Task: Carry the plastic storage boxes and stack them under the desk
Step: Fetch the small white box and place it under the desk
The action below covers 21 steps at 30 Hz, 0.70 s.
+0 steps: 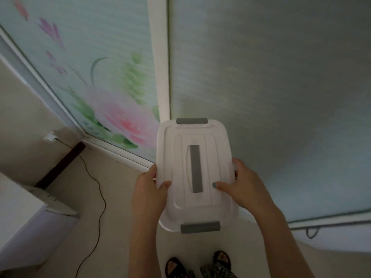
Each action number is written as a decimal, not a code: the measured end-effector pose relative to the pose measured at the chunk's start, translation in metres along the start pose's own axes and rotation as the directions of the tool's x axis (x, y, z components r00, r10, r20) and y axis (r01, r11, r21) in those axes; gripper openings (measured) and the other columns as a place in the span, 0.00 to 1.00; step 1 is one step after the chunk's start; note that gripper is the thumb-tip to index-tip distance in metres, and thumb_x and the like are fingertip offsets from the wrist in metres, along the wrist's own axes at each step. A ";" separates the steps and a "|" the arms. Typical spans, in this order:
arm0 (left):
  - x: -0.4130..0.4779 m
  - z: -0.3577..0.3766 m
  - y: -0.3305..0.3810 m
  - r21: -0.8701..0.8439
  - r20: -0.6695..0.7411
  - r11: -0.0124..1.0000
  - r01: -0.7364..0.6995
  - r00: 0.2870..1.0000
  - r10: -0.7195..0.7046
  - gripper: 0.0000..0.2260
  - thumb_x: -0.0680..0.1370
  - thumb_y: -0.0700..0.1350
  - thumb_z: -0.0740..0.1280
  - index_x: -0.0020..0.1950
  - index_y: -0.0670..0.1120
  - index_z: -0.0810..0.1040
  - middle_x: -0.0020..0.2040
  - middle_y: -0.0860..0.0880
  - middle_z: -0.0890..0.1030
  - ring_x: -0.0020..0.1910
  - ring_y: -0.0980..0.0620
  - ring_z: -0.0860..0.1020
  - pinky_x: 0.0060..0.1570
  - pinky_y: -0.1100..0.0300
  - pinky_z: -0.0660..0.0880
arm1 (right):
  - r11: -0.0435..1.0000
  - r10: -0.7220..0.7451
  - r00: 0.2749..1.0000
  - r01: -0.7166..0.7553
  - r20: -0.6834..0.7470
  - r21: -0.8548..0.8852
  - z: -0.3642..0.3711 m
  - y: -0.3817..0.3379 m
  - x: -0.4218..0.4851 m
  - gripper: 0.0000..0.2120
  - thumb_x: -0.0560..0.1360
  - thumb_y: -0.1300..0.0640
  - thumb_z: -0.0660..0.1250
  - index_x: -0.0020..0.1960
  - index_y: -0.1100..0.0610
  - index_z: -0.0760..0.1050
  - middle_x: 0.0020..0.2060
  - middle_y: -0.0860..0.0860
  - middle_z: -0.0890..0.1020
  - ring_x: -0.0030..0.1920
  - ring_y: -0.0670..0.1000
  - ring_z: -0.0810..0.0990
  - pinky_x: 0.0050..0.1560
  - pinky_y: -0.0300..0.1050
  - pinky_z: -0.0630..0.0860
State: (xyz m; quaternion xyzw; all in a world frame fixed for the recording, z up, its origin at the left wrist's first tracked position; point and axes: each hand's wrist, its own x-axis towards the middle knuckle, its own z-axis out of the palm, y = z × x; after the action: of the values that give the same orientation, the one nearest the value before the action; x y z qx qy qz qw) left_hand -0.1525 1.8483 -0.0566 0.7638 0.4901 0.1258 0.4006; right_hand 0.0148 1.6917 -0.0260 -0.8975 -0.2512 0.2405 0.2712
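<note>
A white plastic storage box (202, 199) with a lid is held in the air in front of me, seen from above. Its lid has a grey handle strip (195, 169) down the middle and grey clips at the far (191, 121) and near (200, 227) ends. My left hand (151, 187) grips the box's left side, thumb on the lid. On the right side my right hand (239, 183) grips it, thumb also on the lid. The box's body is hidden under the lid.
A frosted sliding door with a painted pink flower (120, 115) stands ahead, its white frame (161, 77) beside a plain frosted panel (271, 97). A black cable (100, 197) runs across the beige floor from a wall socket (49, 137). White furniture (22, 213) stands at left. My sandalled feet (200, 265) show below.
</note>
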 end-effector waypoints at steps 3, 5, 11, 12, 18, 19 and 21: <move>-0.003 0.012 0.016 -0.004 0.052 0.999 -0.039 0.998 0.039 0.24 0.74 0.45 0.70 0.70 0.51 0.72 0.55 0.48 0.78 0.52 0.48 0.77 0.53 0.52 0.75 | 0.999 0.052 0.998 -0.053 -0.031 -0.011 -0.012 0.017 -0.008 0.43 0.64 0.44 0.76 0.73 0.53 0.61 0.61 0.54 0.77 0.59 0.55 0.77 0.58 0.53 0.74; -0.005 0.020 0.030 -0.001 0.083 0.997 -0.074 0.994 0.074 0.25 0.74 0.45 0.70 0.71 0.51 0.71 0.56 0.47 0.78 0.53 0.47 0.77 0.55 0.51 0.75 | 0.997 0.080 0.995 -0.080 -0.067 0.006 -0.023 0.029 -0.013 0.43 0.64 0.44 0.76 0.73 0.53 0.61 0.61 0.54 0.77 0.59 0.55 0.77 0.58 0.52 0.74; -0.023 0.055 0.074 0.019 0.137 0.980 -0.196 0.972 0.192 0.25 0.74 0.45 0.70 0.71 0.51 0.71 0.54 0.47 0.77 0.51 0.47 0.77 0.53 0.52 0.75 | 0.983 0.171 0.972 -0.158 -0.158 0.093 -0.054 0.076 -0.041 0.45 0.65 0.42 0.75 0.74 0.52 0.58 0.63 0.55 0.76 0.61 0.56 0.75 0.60 0.52 0.73; -0.029 0.063 0.082 0.025 0.152 0.976 -0.215 0.966 0.208 0.25 0.74 0.45 0.70 0.71 0.52 0.71 0.54 0.47 0.77 0.51 0.47 0.77 0.53 0.51 0.75 | 0.978 0.193 0.967 -0.176 -0.166 0.111 -0.060 0.087 -0.047 0.45 0.65 0.41 0.75 0.75 0.52 0.57 0.64 0.56 0.75 0.62 0.56 0.75 0.61 0.53 0.73; -0.077 0.126 0.128 0.024 0.297 0.949 -0.313 0.909 0.292 0.24 0.74 0.44 0.71 0.70 0.50 0.71 0.55 0.46 0.79 0.51 0.47 0.78 0.54 0.51 0.75 | 0.939 0.316 0.921 -0.270 -0.227 0.214 -0.101 0.162 -0.097 0.45 0.65 0.40 0.75 0.74 0.50 0.57 0.63 0.54 0.76 0.61 0.55 0.76 0.60 0.53 0.73; -0.090 0.140 0.136 0.014 0.321 0.942 -0.334 0.894 0.312 0.24 0.74 0.44 0.71 0.70 0.50 0.72 0.54 0.46 0.79 0.50 0.47 0.78 0.53 0.52 0.75 | 0.930 0.340 0.907 -0.285 -0.248 0.233 -0.109 0.178 -0.109 0.45 0.65 0.40 0.75 0.74 0.50 0.57 0.63 0.54 0.76 0.61 0.55 0.76 0.60 0.53 0.73; -0.119 0.167 0.150 0.002 0.355 0.930 -0.368 0.869 0.344 0.25 0.74 0.43 0.71 0.70 0.50 0.72 0.53 0.46 0.78 0.49 0.47 0.78 0.50 0.56 0.73 | 0.908 0.385 0.881 -0.308 -0.274 0.283 -0.123 0.211 -0.135 0.45 0.64 0.41 0.75 0.74 0.49 0.58 0.63 0.54 0.76 0.60 0.55 0.76 0.60 0.54 0.74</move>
State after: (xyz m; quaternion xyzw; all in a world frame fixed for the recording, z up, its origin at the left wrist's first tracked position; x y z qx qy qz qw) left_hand -0.0160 1.6362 -0.0306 0.8645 0.2662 0.0432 0.4242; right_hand 0.0502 1.4150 -0.0239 -0.9173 -0.0077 0.1624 0.3636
